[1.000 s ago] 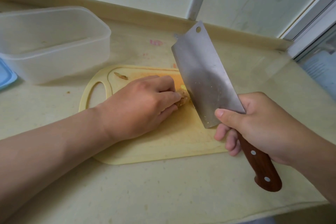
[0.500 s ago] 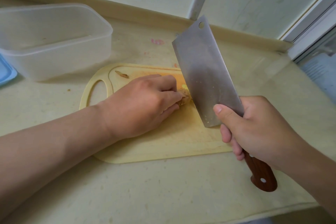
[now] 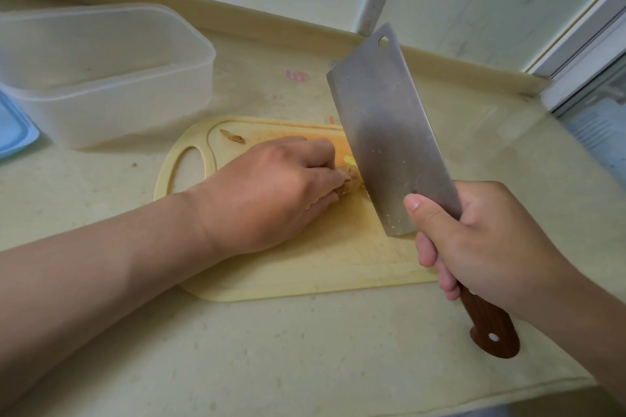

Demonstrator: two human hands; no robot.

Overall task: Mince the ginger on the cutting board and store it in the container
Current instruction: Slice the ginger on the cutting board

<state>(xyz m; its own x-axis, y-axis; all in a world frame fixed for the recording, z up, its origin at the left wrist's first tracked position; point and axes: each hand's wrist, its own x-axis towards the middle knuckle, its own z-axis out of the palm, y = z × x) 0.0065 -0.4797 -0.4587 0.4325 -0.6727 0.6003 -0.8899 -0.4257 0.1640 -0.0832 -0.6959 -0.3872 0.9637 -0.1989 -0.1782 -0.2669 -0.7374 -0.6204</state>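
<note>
Pinning the ginger (image 3: 350,178) down with the left grip (image 3: 271,193), fingers curled over it so only a knobbly tan end pokes out past the fingertips. It sits around the middle of the yellow cutting board (image 3: 305,267), which lies flat on the pale desk (image 3: 305,349).

The right grip (image 3: 491,247) is wrapped round the wooden handle of the cleaver (image 3: 389,132), thumb pressed against the flat of the blade. The blade is tilted, its edge right beside the ginger on the side away from the fingertips. I honestly can't tell if the steel is touching it.

Container-wise, the frosted plastic container (image 3: 118,112) stands lidless at the back left of the desk, apart from the board. Through those cloudy walls all I can make out is a faint brownish speck on its floor. A blue lid (image 3: 13,125) lies just beside it at the picture's left edge.

One small ginger scrap (image 3: 232,136) lies near the board's handle hole, and a pink stain (image 3: 298,75) marks the desk behind the board.
</note>
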